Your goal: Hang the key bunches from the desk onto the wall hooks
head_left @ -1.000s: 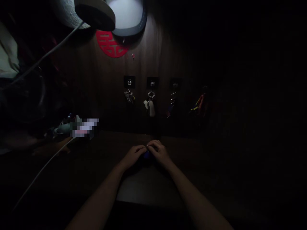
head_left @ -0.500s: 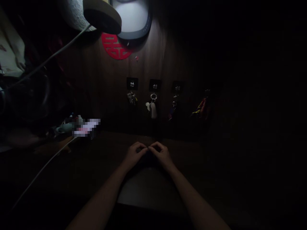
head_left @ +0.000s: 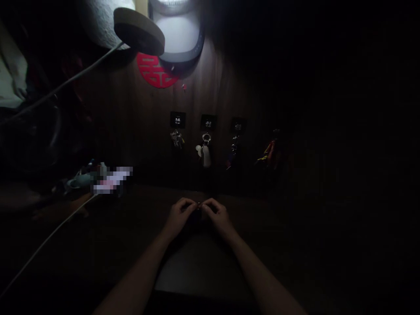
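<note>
Low in the middle of the dim head view, my left hand (head_left: 179, 217) and my right hand (head_left: 217, 214) meet at the fingertips over a dark wooden surface (head_left: 183, 271). Both are closed in a pinch, thumb against fingers. Between the fingertips sits a tiny shiny thing (head_left: 198, 204), too small and dark to name. Behind and above the hands, several sets of keys and trinkets hang in a row: a bunch of keys (head_left: 177, 138), a ring with a pale tag (head_left: 205, 154), a dark keychain (head_left: 233, 151) and a red and yellow one (head_left: 269, 153).
Dark square hooks (head_left: 177, 119) line the wooden back panel. Higher up are a red round paper cutout (head_left: 157, 72), a lit pale device (head_left: 179, 37) and a round disc-shaped object (head_left: 139, 30) with a white cable (head_left: 75, 76). Small clutter (head_left: 83, 180) lies to the left.
The view has shifted a little, so the hooks and panel sit slightly lower and further left. The fingertips have parted slightly, with a small glint now showing between them.
</note>
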`<state>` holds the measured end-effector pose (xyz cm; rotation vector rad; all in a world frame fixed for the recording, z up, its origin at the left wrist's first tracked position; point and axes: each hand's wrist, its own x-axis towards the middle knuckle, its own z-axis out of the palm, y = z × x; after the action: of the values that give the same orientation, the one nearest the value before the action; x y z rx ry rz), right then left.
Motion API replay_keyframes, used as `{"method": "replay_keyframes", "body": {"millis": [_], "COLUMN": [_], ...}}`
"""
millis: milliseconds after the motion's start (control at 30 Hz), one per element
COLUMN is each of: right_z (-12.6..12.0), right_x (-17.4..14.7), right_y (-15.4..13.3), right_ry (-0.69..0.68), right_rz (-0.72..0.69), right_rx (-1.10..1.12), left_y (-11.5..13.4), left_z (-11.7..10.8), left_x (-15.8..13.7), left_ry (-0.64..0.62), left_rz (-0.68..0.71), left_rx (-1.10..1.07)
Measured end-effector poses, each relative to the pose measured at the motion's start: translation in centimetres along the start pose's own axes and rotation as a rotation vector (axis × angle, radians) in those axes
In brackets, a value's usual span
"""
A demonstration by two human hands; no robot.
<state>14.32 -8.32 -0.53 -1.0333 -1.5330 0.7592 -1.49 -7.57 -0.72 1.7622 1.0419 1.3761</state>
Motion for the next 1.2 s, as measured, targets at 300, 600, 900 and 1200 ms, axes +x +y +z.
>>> {"method": "replay_keyframes", "body": {"millis": [300, 600, 900, 1200], "right_z": [-4.3, -9.5, -10.8, -11.2], "right_x": [4.0, 9.2, 11.9, 16.1], "right_y": [-0.7, -5.0, -8.2, -9.7], "right_ry": [0.355, 0.603, 0.672, 0.734], "right_rz": [-0.12, -0.234, -0.256, -0.278], "right_rx": [0.004, -0.047, 0.002, -0.139], "left_y": [-2.9, -3.1, -2.8, -2.7], "left_z": [0.1, 0.0, 0.1, 0.2], "left_x": [0.0, 0.3, 0.2, 0.3], "left_ry": [-0.175, -0.232, -0.219, -0.219], "left_rz": [-0.028, -0.043, -0.049, -0.063], "left_rx": [0.46, 0.509, 0.512, 0.541]}}
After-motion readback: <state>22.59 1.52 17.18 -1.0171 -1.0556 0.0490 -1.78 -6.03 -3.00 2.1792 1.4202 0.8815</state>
